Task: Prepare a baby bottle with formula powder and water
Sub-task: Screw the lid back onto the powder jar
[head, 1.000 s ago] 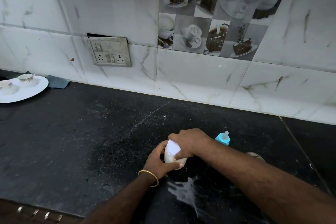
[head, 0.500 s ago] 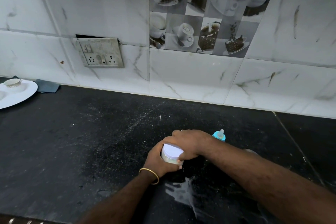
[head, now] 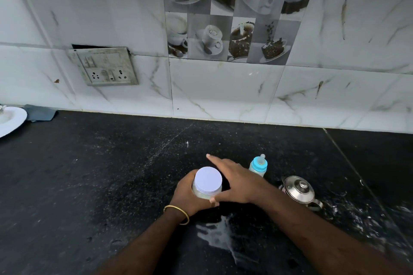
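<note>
A small clear jar with a white lid stands on the black countertop, its pale contents half hidden. My left hand, with a gold bangle on the wrist, is wrapped around the jar's side. My right hand hovers just right of the lid, fingers spread and holding nothing, the thumb near the jar's base. Behind that hand stands a baby bottle with a blue collar and clear teat. A small steel pot with a knobbed lid sits to the right of my right wrist.
A wet white spill lies on the counter under my forearms, and splashes spread at the right. A white plate and a grey cloth sit at the far left by the tiled wall. A switch socket is on the wall.
My right hand has come off the jar's lid and opened, moving right. The lid now shows fully. The view shifted, revealing the steel pot.
</note>
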A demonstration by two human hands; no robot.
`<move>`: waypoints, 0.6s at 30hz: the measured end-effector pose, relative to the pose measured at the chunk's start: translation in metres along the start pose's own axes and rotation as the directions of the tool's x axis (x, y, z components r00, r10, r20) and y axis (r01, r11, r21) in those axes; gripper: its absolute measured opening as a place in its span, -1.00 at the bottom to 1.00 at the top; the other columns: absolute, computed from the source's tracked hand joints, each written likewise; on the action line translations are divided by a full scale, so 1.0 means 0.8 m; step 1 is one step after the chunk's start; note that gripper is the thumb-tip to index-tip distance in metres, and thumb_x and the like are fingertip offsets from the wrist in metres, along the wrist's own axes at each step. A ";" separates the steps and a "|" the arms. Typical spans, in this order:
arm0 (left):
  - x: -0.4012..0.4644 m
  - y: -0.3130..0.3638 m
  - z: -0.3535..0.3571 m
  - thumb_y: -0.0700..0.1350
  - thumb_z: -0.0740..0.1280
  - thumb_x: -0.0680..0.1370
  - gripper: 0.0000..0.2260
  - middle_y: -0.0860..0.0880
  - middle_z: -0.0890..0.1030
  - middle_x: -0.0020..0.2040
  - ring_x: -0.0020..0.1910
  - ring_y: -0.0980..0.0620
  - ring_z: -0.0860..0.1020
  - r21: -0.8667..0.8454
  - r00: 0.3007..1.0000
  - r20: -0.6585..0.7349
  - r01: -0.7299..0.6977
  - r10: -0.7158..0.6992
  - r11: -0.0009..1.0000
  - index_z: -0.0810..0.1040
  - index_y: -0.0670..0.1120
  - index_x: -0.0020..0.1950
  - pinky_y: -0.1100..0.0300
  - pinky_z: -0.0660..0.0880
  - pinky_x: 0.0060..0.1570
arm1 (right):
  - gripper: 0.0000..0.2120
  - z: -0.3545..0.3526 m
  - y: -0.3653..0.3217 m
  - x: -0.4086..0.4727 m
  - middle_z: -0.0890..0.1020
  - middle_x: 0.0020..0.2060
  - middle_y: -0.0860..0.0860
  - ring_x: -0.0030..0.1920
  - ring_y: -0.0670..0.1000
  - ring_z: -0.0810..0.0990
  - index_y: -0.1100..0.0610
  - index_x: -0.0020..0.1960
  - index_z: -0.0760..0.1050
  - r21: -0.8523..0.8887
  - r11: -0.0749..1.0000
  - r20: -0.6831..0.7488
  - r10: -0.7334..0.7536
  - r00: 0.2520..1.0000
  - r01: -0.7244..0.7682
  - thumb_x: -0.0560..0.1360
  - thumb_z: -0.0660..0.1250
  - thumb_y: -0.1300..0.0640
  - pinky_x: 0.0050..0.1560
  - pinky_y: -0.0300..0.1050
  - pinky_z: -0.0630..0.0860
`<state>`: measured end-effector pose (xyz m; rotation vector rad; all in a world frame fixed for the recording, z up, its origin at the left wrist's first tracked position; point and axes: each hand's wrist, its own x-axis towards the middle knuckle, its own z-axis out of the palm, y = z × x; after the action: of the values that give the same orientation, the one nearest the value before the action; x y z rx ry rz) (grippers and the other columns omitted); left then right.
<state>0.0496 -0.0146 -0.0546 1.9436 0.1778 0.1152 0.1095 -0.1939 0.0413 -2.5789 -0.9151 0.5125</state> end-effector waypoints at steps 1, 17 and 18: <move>0.002 0.002 0.001 0.08 0.70 0.01 -0.21 0.17 0.62 0.14 0.16 0.21 0.57 -0.002 1.000 -0.022 -0.003 0.003 1.000 0.50 0.19 0.20 0.14 0.55 0.16 | -0.01 -0.005 0.010 -0.012 0.29 0.52 -0.10 0.48 -0.06 0.32 -0.25 0.59 -0.03 0.034 0.999 -0.088 0.013 0.996 -0.010 0.35 0.50 -0.23 0.45 -0.01 0.33; 0.013 0.024 0.034 -0.13 0.73 0.09 -0.21 0.10 0.55 0.13 0.17 0.04 0.50 -0.020 0.996 -0.068 0.063 -0.065 0.998 0.45 0.08 0.22 0.24 0.44 0.09 | -0.07 -0.031 0.165 -0.129 0.36 0.48 -0.02 0.44 0.09 0.36 -0.12 0.58 0.15 0.168 0.857 -0.175 0.512 0.841 -0.487 0.32 0.52 0.00 0.35 0.00 0.43; 0.012 0.025 0.034 -0.13 0.73 0.08 -0.20 0.08 0.55 0.15 0.18 0.03 0.51 -0.016 0.996 -0.067 0.066 -0.067 0.998 0.45 0.08 0.23 0.21 0.44 0.12 | -0.08 -0.031 0.166 -0.129 0.37 0.48 0.00 0.42 0.09 0.39 -0.11 0.58 0.17 0.187 0.849 -0.175 0.524 0.833 -0.495 0.31 0.52 -0.01 0.35 0.00 0.44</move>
<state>0.0652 -0.0450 -0.0462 1.9188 0.2854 0.1376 0.1152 -0.3634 0.0262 -2.6710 -0.0941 0.3912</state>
